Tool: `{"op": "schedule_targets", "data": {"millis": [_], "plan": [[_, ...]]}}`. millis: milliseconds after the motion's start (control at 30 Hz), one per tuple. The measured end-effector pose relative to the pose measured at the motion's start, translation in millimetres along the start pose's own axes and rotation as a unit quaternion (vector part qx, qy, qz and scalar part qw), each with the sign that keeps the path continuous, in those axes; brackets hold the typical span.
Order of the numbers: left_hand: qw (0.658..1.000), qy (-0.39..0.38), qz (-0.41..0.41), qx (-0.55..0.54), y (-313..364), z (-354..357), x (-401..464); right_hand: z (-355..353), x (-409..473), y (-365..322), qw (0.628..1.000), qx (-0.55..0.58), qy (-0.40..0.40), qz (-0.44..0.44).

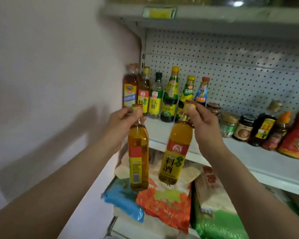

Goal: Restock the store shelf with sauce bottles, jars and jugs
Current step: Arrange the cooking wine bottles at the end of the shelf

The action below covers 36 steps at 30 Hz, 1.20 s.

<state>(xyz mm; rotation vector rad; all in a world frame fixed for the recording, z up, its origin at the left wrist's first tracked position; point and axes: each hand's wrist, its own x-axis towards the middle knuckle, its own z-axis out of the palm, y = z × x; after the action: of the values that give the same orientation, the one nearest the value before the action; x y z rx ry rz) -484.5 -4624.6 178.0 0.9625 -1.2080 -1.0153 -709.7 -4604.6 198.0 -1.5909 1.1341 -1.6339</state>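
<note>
My left hand (121,125) grips the neck of an amber cooking-wine bottle (138,156) just under its red cap. My right hand (203,125) grips the neck of a second amber bottle (177,152), whose red and yellow label faces me. Both bottles hang in the air in front of the white shelf (259,159), left of its middle. At the back left of that shelf stands a row of several sauce bottles (155,99). Jars (229,124) and a red jug (297,137) line its right part.
A perforated white back panel (231,66) rises behind the shelf, and another shelf (214,16) runs above. A pale wall (50,66) closes the left side. Below lie bagged goods: a blue bag (123,202), an orange bag (164,206) and a green bag (219,223).
</note>
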Motion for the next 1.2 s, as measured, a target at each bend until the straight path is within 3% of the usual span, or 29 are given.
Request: {"op": "schedule_targets", "data": {"millis": [200, 333, 500, 933, 1100, 1200], "plan": [[1.000, 0.014, 0.007, -0.011, 39.3, 0.4, 97.9, 19.5, 78.8, -11.2, 0.999, 0.009, 0.030, -0.015], [0.999, 0.010, -0.014, -0.040, 31.9, 0.9, 156.2, 35.0, 120.2, 5.9, 0.999, -0.015, 0.032, -0.009], [0.999, 0.012, -0.026, 0.015, 13.0, -0.7, 201.5, 49.2, 154.6, 39.1, 1.000, -0.001, 0.016, 0.010], [0.999, 0.041, -0.009, -0.021, -8.6, 10.3, 239.0, 64.2, 182.7, 68.0, 0.999, -0.036, -0.015, 0.014], [1.000, -0.010, 0.013, 0.010, -26.1, -4.9, 234.0, 66.9, 170.8, 81.8, 0.998, -0.035, -0.005, 0.047], [0.998, -0.031, -0.011, 0.057, -61.9, -20.8, 213.1, 65.2, 151.0, 104.9, 0.996, 0.035, -0.002, 0.084]]}}
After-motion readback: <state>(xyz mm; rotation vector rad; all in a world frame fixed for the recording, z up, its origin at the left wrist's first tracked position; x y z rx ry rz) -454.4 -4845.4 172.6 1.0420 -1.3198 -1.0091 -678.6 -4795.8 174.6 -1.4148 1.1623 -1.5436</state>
